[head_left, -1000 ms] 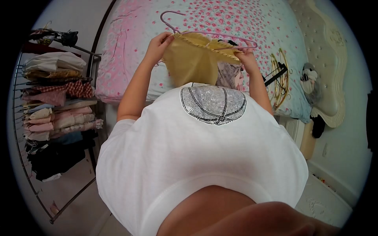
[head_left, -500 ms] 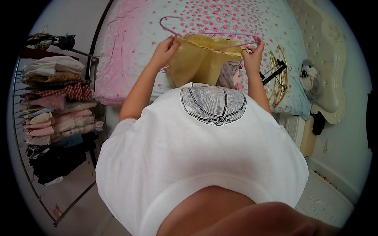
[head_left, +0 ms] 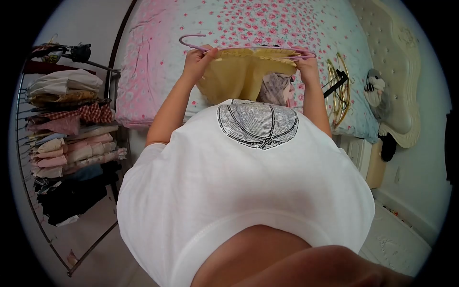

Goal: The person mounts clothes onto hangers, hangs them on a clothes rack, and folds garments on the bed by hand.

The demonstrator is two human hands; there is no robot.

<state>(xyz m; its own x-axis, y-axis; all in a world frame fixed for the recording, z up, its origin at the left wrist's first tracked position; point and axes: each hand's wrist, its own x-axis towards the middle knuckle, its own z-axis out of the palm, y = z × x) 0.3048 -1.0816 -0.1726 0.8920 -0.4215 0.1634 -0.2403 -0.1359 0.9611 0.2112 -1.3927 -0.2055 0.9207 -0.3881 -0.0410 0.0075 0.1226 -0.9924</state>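
Observation:
A yellow garment hangs between my two hands at the near side of the bed, its upper edge along a pink hanger. My left hand is closed on the garment's left top corner and the hanger, whose hook points left beyond it. At the other end, my right hand grips the garment's right corner and the hanger's end. A greyish patterned cloth lies on the bed just behind the garment's right part.
The flowered bed spreads out ahead. Gold hangers and a black hanger lie at its right, near a soft toy and the padded headboard. A clothes rack full of garments stands at the left.
The hanger has moved down and its hook has shifted left. It now lies level along the garment's top edge, and my right hand has moved slightly outward.

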